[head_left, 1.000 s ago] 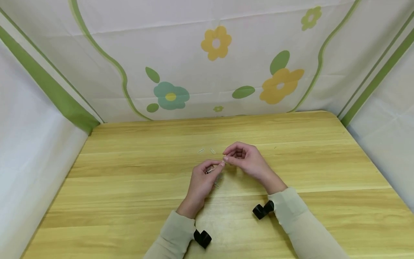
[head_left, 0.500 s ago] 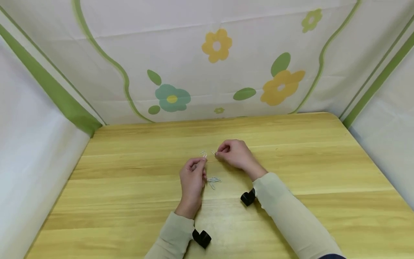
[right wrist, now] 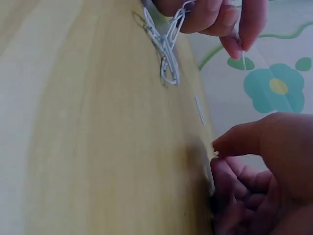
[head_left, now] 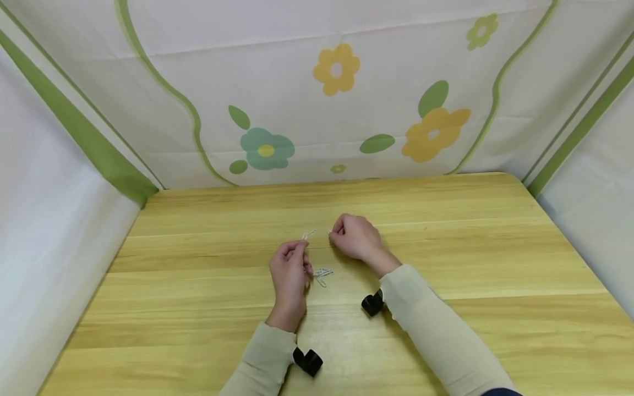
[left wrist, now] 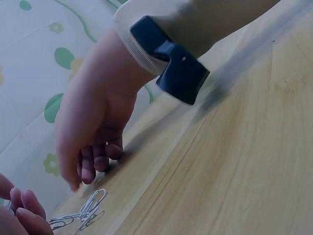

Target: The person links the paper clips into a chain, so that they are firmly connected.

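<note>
Over a wood-grain worktop (head_left: 198, 308), a person's left hand (head_left: 289, 270) pinches a white paper clip (head_left: 305, 236) while the right hand (head_left: 356, 237) pinches a second clip (head_left: 328, 232), mostly hidden by the grip. A lone clip (right wrist: 199, 110) lies between the two, and a tangle of paper clips (head_left: 324, 273) rests just beside the left hand. Flower-print cloth (head_left: 297, 104) hangs behind, beyond the far edge.

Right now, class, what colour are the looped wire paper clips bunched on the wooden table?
White; the bunched wire paper clips show best in the right wrist view.
</note>
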Tool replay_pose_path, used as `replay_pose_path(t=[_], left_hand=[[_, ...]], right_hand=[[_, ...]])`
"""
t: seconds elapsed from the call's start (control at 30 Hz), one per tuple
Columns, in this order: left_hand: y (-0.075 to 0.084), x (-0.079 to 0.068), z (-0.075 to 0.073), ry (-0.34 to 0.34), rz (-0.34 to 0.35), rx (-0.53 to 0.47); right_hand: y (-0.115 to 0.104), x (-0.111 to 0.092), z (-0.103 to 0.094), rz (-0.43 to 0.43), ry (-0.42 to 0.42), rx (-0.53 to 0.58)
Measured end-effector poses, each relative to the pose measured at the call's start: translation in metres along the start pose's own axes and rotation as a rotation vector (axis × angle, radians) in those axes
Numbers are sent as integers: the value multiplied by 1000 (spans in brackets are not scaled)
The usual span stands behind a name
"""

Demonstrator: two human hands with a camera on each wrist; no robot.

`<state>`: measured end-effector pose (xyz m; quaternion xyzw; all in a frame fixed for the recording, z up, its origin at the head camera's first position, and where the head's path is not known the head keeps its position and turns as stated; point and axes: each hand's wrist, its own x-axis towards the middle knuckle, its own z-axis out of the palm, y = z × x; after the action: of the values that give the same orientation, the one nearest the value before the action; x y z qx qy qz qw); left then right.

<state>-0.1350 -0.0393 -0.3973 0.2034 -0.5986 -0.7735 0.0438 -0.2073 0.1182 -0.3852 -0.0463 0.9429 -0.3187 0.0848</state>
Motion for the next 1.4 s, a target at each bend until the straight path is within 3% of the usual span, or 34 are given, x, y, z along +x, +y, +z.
replay_pose_path(t=[0.13,0.3,0.47,0.67,0.9,1.23,1.4], left_hand=[[-2,-3,2,-82,25,6],[-3,-6,6,-188,74,22],[-5,-10,9,-249,86,42],[-6,-11,9,-288,78,71],[-7,-10,7,-296,76,76],[-9,-10,8,-307,52,122],[-10,-11,9,-314,45,119]], right_hand=[[10,-9,-3,-5,36,166],[25,-23,-6,72,71,511],[42,-32,-7,119,84,847],[54,-40,-10,129,144,1077],[53,-42,-11,97,191,1181],[55,-44,-9,27,146,1122],[56,-46,-8,-2,76,1096]])
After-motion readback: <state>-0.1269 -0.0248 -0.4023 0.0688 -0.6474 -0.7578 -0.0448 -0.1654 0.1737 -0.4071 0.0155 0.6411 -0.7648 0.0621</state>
